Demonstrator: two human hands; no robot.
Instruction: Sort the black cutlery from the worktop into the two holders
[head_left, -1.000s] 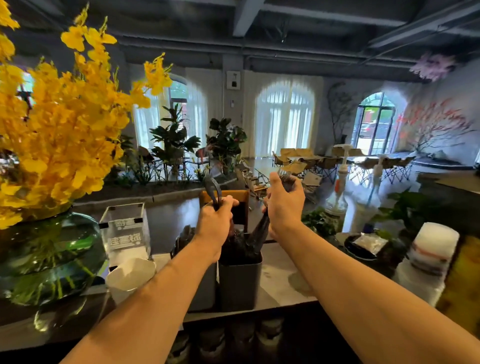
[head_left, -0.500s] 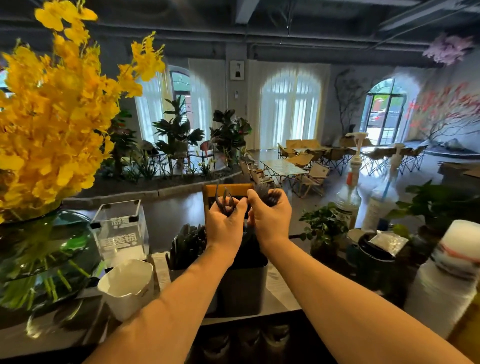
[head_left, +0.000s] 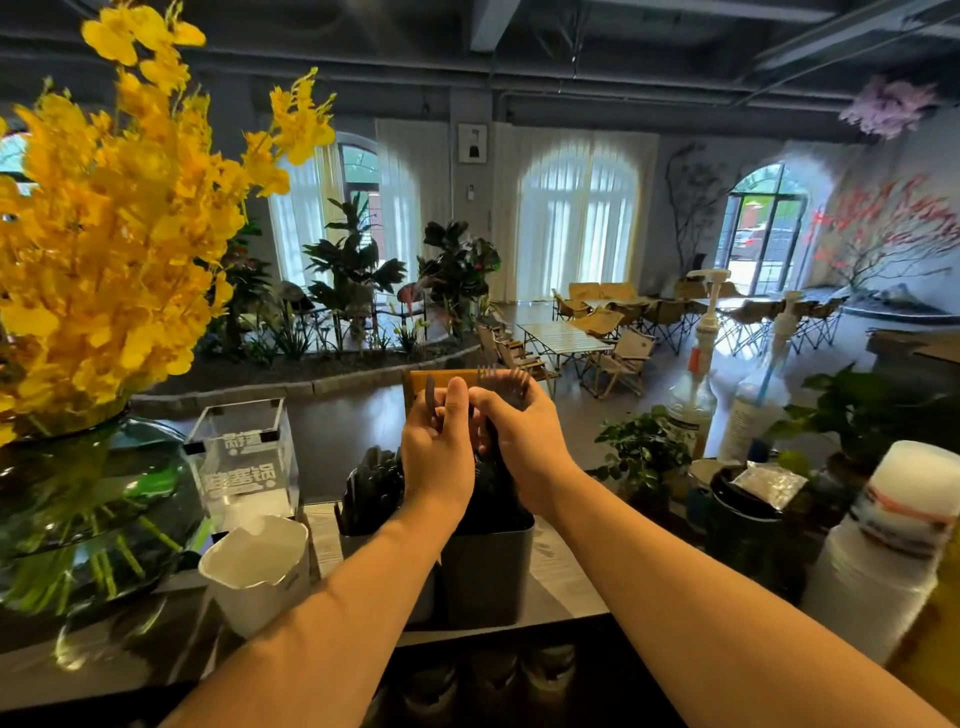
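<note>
Two small bunches of black cutlery are in hand, both above the dark holder (head_left: 488, 577). The forks (head_left: 500, 382) stand tines-up out of the right hand (head_left: 524, 447), whose fingers are curled tight round their handles. A narrower dark piece (head_left: 430, 396), type unclear, pokes up from the left hand (head_left: 439, 457), pinched between curled fingers and an upright thumb.

Change: a second ago the hands were apart, the right one raised with its bunch. Half a second ago they had closed in. Now they touch knuckle to knuckle over the dark holder. This reads as a transfer or a squaring-up of the bunch, probably just ahead of a drop into a holder; neither hand has released anything yet.

The grey holder (head_left: 356, 543), just beside it to the left, already bristles with dark handles (head_left: 371, 483). Both stand on the worktop (head_left: 566, 582). Further left are a white cup (head_left: 257, 566), a clear box (head_left: 241, 457) and a green glass vase (head_left: 78, 509) of yellow flowers.
</note>
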